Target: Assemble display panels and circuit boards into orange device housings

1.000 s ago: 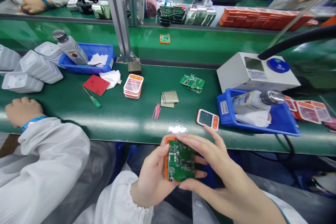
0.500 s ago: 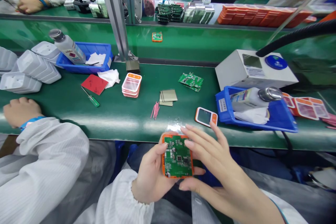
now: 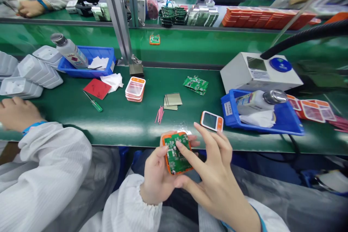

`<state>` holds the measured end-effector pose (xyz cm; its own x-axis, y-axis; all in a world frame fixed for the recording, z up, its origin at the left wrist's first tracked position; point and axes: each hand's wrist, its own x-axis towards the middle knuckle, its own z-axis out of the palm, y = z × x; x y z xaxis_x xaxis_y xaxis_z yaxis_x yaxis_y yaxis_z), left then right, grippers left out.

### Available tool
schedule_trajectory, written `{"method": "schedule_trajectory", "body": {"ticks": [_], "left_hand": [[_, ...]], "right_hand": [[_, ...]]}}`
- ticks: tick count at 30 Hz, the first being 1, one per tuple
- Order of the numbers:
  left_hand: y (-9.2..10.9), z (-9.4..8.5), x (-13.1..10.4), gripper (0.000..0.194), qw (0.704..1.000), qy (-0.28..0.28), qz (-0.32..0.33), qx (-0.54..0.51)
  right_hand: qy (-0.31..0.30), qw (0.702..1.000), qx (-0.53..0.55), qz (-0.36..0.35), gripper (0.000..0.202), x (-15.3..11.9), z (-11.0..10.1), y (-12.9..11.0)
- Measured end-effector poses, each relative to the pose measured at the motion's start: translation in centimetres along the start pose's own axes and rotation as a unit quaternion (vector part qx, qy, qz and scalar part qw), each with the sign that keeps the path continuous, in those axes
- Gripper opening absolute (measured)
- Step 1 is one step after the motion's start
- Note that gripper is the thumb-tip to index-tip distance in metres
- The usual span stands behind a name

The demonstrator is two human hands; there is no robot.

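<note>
My left hand [image 3: 156, 174] is closed around an orange case with a green circuit board [image 3: 178, 161] seated in it, held just off the bench's front edge. Over the board, my right hand [image 3: 209, 166] has its fingers spread; the index fingertip rests on or just above the board's upper part, I cannot tell which. Beyond the hands lies an orange-and-white device with a dark screen [image 3: 211, 120]. Pink strips [image 3: 159, 115], beige square sheets [image 3: 173, 100] and loose green circuit boards [image 3: 195, 85] lie farther back on the bench.
A blue tray [image 3: 293, 128] with a bottle stands right, before a white box [image 3: 239, 69]. White-and-orange frames [image 3: 135, 88] are stacked left of centre, near a screwdriver [image 3: 96, 106] and red square [image 3: 97, 88]. A co-worker's arm [image 3: 54, 148] rests at the left.
My right hand has turned, its index finger now reaching across the board. My left hand has raised and tilted the case slightly. The co-worker's hand at the left has shifted outward.
</note>
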<state>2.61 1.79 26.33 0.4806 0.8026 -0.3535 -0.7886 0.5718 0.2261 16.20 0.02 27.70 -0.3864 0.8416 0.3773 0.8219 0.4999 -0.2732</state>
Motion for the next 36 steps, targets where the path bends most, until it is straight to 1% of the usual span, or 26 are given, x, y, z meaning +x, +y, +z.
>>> {"method": "schedule_trajectory", "body": {"ticks": [2,5,8,11,14,16,20,23,24,25,26,27,29,31,32,34,35,36], "left_hand": [[-0.1,-0.2,0.2,0.035,1.0,0.017,0.015,0.002],[-0.1,-0.2,0.3,0.037,1.0,0.02,0.02,0.003],[-0.1,0.1,0.1,0.039,0.999,0.034,0.034,0.001],[-0.4,0.4,0.1,0.044,0.996,0.071,0.057,0.008],[-0.9,0.4,0.2,0.05,0.991,0.093,0.098,0.022],[-1.3,0.3,0.3,0.051,0.988,0.083,0.124,0.033],[-1.6,0.2,0.4,0.041,0.984,0.049,0.158,0.068],[-1.5,0.3,0.4,0.035,0.977,0.07,0.164,0.117],[-1.3,0.3,0.2,0.034,0.973,0.083,0.159,0.143],[-1.1,0.3,0.0,0.035,0.968,0.095,0.151,0.177],[-0.9,0.3,-0.3,0.037,0.96,0.102,0.143,0.219],[-0.7,0.4,-0.7,0.042,0.949,0.104,0.136,0.263],[-0.1,0.5,-1.5,0.059,0.919,0.097,0.137,0.358],[0.4,0.8,-2.3,0.075,0.872,0.086,0.16,0.454],[0.6,0.9,-2.6,0.079,0.843,0.078,0.179,0.501],[1.0,1.3,-2.8,0.081,0.776,0.066,0.229,0.583],[1.1,1.4,-2.8,0.08,0.744,0.063,0.257,0.614],[1.2,1.5,-2.7,0.079,0.714,0.062,0.287,0.636]], "right_hand": [[-0.008,1.0,0.001,0.01,0.05,0.0,0.2,-0.2],[0.012,1.0,0.005,0.009,0.052,-0.1,0.3,-0.3],[0.025,0.999,0.019,0.017,0.045,-0.3,0.2,-0.4],[0.015,0.998,0.047,0.043,0.04,-0.3,0.4,-0.5],[0.035,0.99,0.11,0.082,0.036,-0.2,1.2,-0.6],[0.053,0.977,0.167,0.12,0.034,-0.1,2.0,-0.7],[0.065,0.937,0.273,0.207,0.03,-0.3,3.5,-0.9],[0.066,0.894,0.362,0.257,0.029,-0.3,4.1,-0.9],[0.065,0.871,0.398,0.28,0.029,-0.2,4.1,-0.8],[0.061,0.841,0.441,0.307,0.028,-0.1,4.1,-0.7],[0.052,0.799,0.495,0.338,0.027,0.0,4.0,-0.6],[0.038,0.749,0.552,0.365,0.025,0.1,3.9,-0.5],[0.006,0.654,0.644,0.397,0.02,0.3,3.5,-0.2],[-0.018,0.563,0.725,0.396,0.027,0.4,3.1,-0.1],[-0.026,0.516,0.763,0.387,0.033,0.4,2.9,-0.2],[-0.039,0.411,0.837,0.359,0.04,0.4,2.7,-0.5],[-0.045,0.364,0.864,0.344,0.041,0.4,2.7,-0.8],[-0.052,0.333,0.881,0.332,0.042,0.3,2.6,-1.1]]}}
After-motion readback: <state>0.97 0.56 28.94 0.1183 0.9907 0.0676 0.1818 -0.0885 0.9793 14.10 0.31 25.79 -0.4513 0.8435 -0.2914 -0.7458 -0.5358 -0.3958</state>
